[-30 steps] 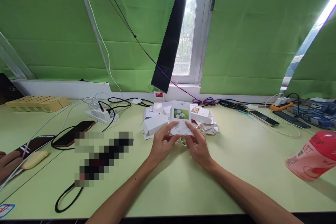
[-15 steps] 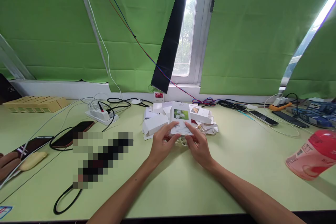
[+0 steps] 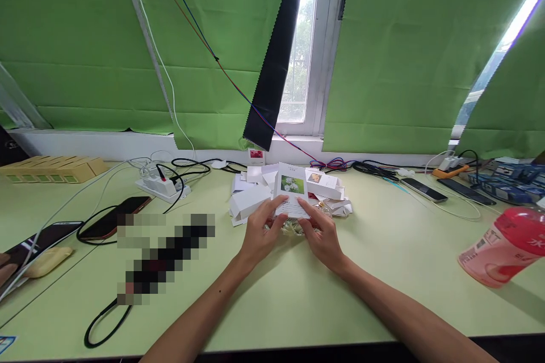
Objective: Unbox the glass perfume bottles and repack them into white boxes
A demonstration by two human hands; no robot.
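Observation:
My left hand (image 3: 260, 231) and my right hand (image 3: 324, 238) hold a white paper box (image 3: 292, 202) between them by its lower part. Both thumbs and forefingers press on its near end. White flowers on green are printed on its face, with small text above and below. Right behind it lies a pile of white paper boxes (image 3: 251, 202), some looking flattened or crumpled. Another box with a yellowish flower picture (image 3: 320, 177) is in that pile. Clear, shiny pieces (image 3: 293, 228) show between my hands, too small to make out.
A pink bottle (image 3: 494, 252) is at the right. Phones (image 3: 423, 190) and cables lie at the back right. On the left are a white power strip (image 3: 166, 188), a dark phone (image 3: 114, 218), yellow boxes (image 3: 55, 169) and another person's hand (image 3: 7, 266) at the edge.
The printed box's top edge has tipped up slightly, its face showing more fully. My hands keep their grip. The other person's hand at the left has shifted.

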